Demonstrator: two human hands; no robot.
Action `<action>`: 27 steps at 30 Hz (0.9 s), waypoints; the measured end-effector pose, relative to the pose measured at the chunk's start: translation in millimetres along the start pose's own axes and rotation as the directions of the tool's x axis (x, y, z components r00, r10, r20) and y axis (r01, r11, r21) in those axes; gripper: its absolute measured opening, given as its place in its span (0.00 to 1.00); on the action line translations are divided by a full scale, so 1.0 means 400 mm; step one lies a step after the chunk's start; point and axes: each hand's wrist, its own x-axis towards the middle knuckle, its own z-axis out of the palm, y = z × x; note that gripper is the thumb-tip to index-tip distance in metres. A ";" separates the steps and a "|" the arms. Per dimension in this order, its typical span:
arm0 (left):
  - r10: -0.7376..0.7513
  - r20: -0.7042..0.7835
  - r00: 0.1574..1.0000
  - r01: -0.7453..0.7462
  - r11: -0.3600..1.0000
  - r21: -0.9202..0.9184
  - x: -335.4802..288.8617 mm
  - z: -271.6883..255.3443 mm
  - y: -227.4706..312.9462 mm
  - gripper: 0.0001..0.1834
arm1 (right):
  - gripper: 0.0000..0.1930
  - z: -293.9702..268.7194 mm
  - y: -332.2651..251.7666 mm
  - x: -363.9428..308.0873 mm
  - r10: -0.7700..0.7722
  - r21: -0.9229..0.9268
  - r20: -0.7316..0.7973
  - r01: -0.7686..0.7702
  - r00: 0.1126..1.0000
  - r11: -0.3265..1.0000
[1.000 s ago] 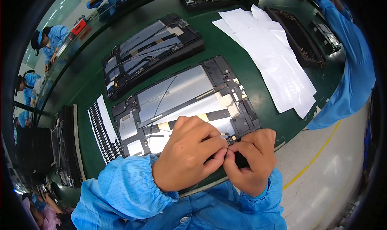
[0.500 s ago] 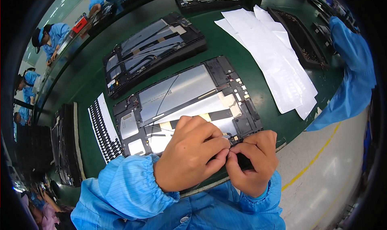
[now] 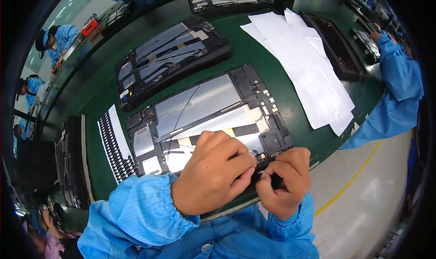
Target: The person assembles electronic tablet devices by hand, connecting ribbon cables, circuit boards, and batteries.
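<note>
An opened tablet-like device (image 3: 188,108) lies before me, showing silver battery cells, black strips and thin cables. Over its near edge is my left hand (image 3: 213,175), thumb and forefinger closed together close to the near right corner; whatever they may hold is hidden. My right hand (image 3: 287,179) is just off that corner, fingers curled in a pinch. A tiny pale piece (image 3: 260,172) shows at its fingertips, too small to name. A narrow gap separates the two hands' fingertips.
Behind is a stack of similar opened devices (image 3: 175,54). A white sheet with rows of black tabs (image 3: 113,143) lies left, near another device stack (image 3: 72,161). White sheets (image 3: 302,73) and a black tray of small parts (image 3: 334,45) lie right, beside a co-worker's blue sleeve (image 3: 399,77).
My right fingertips have drawn slightly apart from my left ones, and a tiny pale piece now shows at them. The co-worker's arm at the right has shifted, its hand now at a device.
</note>
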 end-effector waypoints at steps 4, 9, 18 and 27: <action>0.007 0.006 1.000 -0.007 1.000 -0.029 -0.005 -0.003 -0.002 0.09 | 0.09 -0.043 0.027 0.004 0.053 0.023 -0.081 -0.051 0.995 0.998; 0.019 0.001 1.000 -0.019 1.000 0.007 -0.008 0.001 -0.001 0.08 | 0.05 -0.160 0.159 0.153 0.064 -0.086 -0.271 -0.090 0.960 0.992; 0.036 -0.019 0.999 -0.036 0.999 0.008 -0.010 0.003 -0.003 0.06 | 0.03 -0.183 0.253 0.353 0.303 -0.292 0.184 -0.243 0.935 0.925; 0.065 -0.023 0.998 -0.065 0.998 0.013 -0.005 0.006 0.003 0.06 | 0.08 -0.177 0.272 0.297 0.100 -0.100 0.239 -0.078 0.966 0.992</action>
